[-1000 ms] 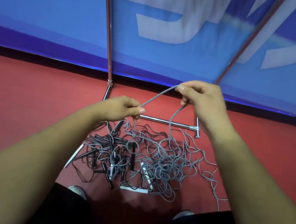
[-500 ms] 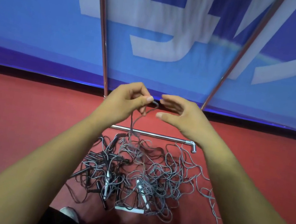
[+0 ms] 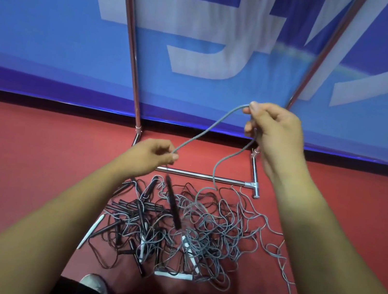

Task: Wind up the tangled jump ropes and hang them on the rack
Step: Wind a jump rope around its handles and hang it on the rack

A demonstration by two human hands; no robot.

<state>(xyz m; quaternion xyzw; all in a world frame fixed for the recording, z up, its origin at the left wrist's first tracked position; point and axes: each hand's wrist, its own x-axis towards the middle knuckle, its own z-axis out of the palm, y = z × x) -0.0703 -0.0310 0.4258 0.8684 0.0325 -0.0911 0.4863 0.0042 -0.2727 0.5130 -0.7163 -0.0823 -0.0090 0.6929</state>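
Red sports flooring (image 3: 33, 159) and a blue banner (image 3: 40, 33) with white lettering set the scene. The person's left hand (image 3: 150, 156), held low, pinches a grey jump rope (image 3: 212, 125) between thumb and fingers. The right hand (image 3: 278, 137), raised higher and well apart from it, pinches the same rope at the top of a loop. One strand runs between the two hands and another falls from the right hand to the floor. Below the left hand a black handle (image 3: 173, 204), blurred, appears to dangle from the rope. Beneath it lies the tangled pile (image 3: 213, 228) of grey and dark cords mixed with black and white handles, just in front of the base bar of the chrome rack (image 3: 208, 177). The rack's two uprights rise against the banner, and its top rail is out of view. No rope hangs on the parts that show. The job looks barely begun: one rope is being drawn free and is not yet wound, and the bulk of the pile is still to be untangled and hung.
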